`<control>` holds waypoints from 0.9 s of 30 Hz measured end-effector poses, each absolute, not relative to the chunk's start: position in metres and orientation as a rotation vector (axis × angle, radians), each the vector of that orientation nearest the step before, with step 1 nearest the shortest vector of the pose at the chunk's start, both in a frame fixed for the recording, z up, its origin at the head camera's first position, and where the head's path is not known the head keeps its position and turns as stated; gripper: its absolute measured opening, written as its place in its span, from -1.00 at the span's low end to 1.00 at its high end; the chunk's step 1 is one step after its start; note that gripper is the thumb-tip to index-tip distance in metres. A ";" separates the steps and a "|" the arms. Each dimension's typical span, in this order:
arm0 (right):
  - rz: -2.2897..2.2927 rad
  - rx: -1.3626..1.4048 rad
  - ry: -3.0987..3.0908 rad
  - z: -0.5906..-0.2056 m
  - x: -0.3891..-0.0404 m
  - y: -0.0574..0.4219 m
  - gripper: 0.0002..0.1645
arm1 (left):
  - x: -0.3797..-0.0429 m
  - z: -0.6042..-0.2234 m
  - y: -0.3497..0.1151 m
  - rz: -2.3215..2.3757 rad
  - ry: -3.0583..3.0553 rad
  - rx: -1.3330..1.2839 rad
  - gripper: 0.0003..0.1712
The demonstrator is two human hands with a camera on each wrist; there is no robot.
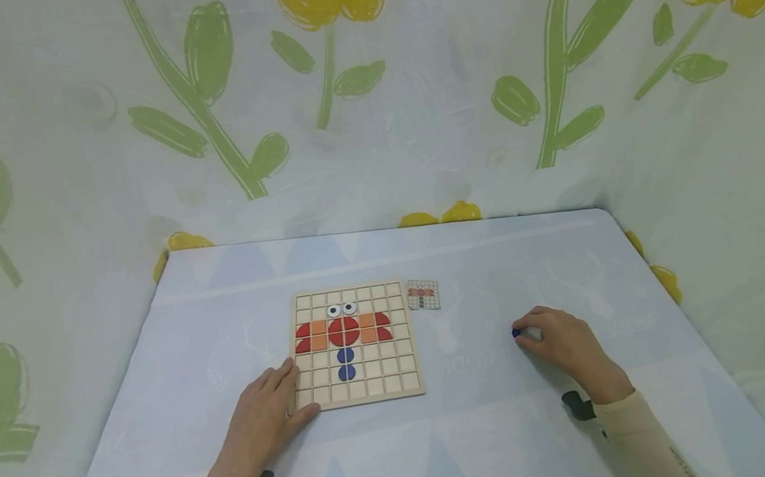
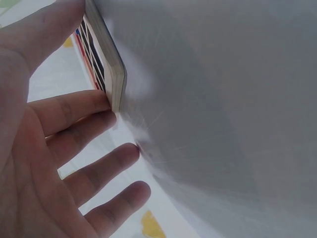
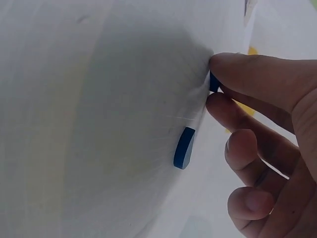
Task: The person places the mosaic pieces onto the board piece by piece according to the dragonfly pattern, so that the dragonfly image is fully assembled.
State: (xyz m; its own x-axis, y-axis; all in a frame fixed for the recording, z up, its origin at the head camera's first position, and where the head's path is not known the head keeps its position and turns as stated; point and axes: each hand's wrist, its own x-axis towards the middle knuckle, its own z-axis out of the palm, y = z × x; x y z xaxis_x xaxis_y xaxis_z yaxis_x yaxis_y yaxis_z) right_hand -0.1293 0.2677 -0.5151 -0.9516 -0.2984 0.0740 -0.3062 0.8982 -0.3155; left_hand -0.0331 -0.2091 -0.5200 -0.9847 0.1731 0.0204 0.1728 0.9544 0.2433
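My left hand lies at the near left corner of a wooden grid board. Its thumb touches the front edge and straight fingers rest along the left side. Red, orange, blue and eye-patterned pieces form a figure on the board. To the right of it, my right hand pinches a small blue piece between thumb and index finger, just at the table surface; fingers partly hide it. In the right wrist view, another blue half-round piece stands apart from the fingertips.
A small picture card with a similar figure lies just right of the board's far corner. The pale cloth-covered table is enclosed by flower-patterned fabric walls.
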 end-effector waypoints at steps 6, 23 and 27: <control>0.475 0.491 -3.043 -0.517 -0.131 0.268 -0.75 | -0.033 -0.520 -0.209 0.395 3.109 0.279 -0.05; 0.454 0.524 -3.025 -0.515 -0.131 0.265 -0.78 | -0.034 -0.522 -0.210 0.382 3.111 0.283 -0.03; 0.479 0.542 -2.988 -0.517 -0.130 0.265 -0.73 | -0.033 -0.522 -0.209 0.383 3.115 0.282 -0.04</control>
